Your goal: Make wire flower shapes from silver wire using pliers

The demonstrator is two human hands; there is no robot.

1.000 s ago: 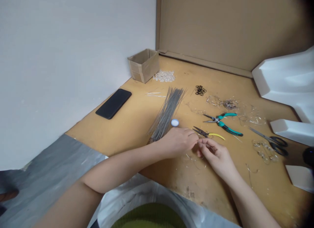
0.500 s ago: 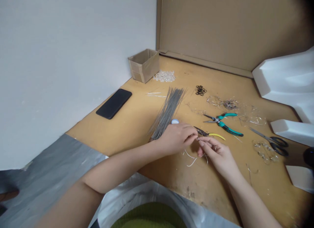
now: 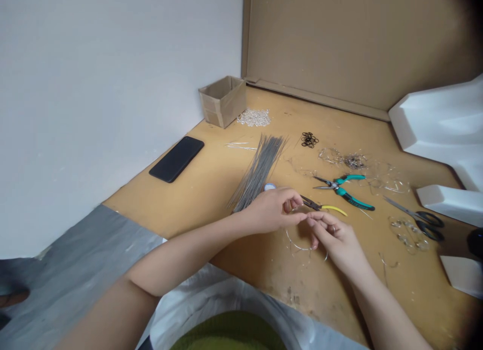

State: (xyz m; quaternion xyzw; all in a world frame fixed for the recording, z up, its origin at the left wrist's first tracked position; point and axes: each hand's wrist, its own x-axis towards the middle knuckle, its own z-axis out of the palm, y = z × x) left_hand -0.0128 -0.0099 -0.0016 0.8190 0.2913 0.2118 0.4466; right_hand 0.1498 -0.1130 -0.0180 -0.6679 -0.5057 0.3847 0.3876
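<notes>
My right hand (image 3: pixel 334 234) pinches a thin silvery wire (image 3: pixel 300 248) between thumb and fingertips. The wire bends in a loose loop below both hands, just above the wooden table. My left hand (image 3: pixel 277 209) is beside it, thumb stretched out to the right fingertips, index finger curled and apart from the thumb. Whether the left thumb touches the wire is too small to tell. Behind the hands lie pliers with a yellow handle (image 3: pixel 332 209), their other handle hidden. A bundle of straight grey wires (image 3: pixel 260 169) lies beyond my left wrist, near a small blue-white round thing (image 3: pixel 269 187).
Teal-handled pliers (image 3: pixel 349 191), scissors (image 3: pixel 426 222), tangled wire pieces (image 3: pixel 354 161) and black rings (image 3: pixel 309 140) lie to the right. Further back are a cardboard box (image 3: pixel 224 106), a pile of small clear pieces (image 3: pixel 254 117) and a phone (image 3: pixel 177 159). White foam (image 3: pixel 433 118) lines the right side.
My left index finger has lifted away from the thumb, parting the left pinch. The wire loop has shifted and now hangs rounder below the hands. My right hand has hardly moved.
</notes>
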